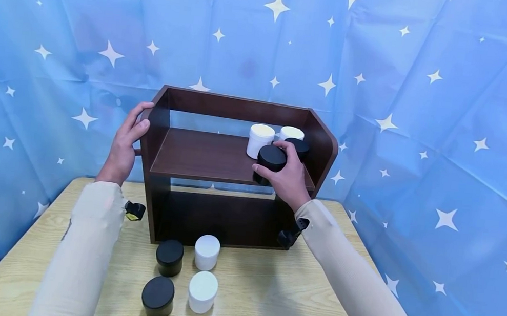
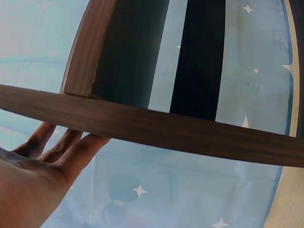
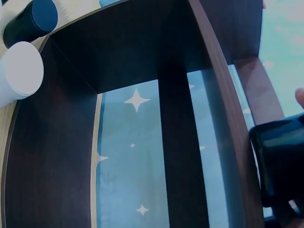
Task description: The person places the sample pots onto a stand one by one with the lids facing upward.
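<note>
A dark brown two-tier shelf (image 1: 207, 156) stands on the table. My right hand (image 1: 292, 180) grips a black lidded jar (image 1: 271, 159) between thumb and fingers, at the front of the upper tier; the right wrist view shows the same black jar (image 3: 278, 159) by the board edge. Whether its base touches the board, I cannot tell. Just behind it are a white jar (image 1: 260, 142), another white jar (image 1: 292, 132) and a partly hidden black jar (image 1: 300, 146). My left hand (image 1: 122, 149) rests its extended fingers (image 2: 78, 154) against the outer face of the left side panel (image 2: 156, 135).
In front of the shelf, two black jars (image 1: 170, 257) and two white jars (image 1: 203, 292) stand on the light wood table (image 1: 238, 305). A blue curtain (image 1: 248, 34) with white stars hangs behind and along both sides.
</note>
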`<state>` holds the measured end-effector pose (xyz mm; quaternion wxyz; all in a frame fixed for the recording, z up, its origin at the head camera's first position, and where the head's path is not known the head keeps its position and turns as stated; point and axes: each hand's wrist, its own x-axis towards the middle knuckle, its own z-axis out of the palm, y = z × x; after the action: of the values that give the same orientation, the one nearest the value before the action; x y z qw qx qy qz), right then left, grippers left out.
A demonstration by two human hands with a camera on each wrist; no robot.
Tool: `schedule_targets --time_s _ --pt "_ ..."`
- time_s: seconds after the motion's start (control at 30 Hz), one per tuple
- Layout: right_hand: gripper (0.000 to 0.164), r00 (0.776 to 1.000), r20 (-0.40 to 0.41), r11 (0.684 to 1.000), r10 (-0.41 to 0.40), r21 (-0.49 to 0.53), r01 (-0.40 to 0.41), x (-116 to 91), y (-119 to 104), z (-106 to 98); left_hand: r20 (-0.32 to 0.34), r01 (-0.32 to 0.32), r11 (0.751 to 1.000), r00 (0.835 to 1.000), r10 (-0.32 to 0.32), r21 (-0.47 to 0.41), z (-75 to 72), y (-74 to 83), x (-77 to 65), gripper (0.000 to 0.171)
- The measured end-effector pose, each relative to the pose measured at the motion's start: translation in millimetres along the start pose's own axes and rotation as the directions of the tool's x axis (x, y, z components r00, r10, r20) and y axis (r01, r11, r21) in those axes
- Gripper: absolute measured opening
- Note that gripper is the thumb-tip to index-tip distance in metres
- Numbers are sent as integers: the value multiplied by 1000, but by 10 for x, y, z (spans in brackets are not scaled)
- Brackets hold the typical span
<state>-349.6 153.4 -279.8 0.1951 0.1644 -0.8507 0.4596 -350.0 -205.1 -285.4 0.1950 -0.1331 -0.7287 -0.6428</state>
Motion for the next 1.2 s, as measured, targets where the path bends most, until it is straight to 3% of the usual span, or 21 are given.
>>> schedule_targets --time_s 0.3,0.7,1.2 --pt "75 1000 -11 1000 20 -13 -20 51 47 84 3 12 1000 1000 -12 13 -12 7 -19 49" --pt "76 996 -82 996 -35 -84 28 108 24 225 0 8 1000 1000 -8 24 -4 38 -50 49" --pt "78 987 -161 990 8 -139 -31 180 -23 320 2 2 1000 1000 -2 18 6 23 -25 49"
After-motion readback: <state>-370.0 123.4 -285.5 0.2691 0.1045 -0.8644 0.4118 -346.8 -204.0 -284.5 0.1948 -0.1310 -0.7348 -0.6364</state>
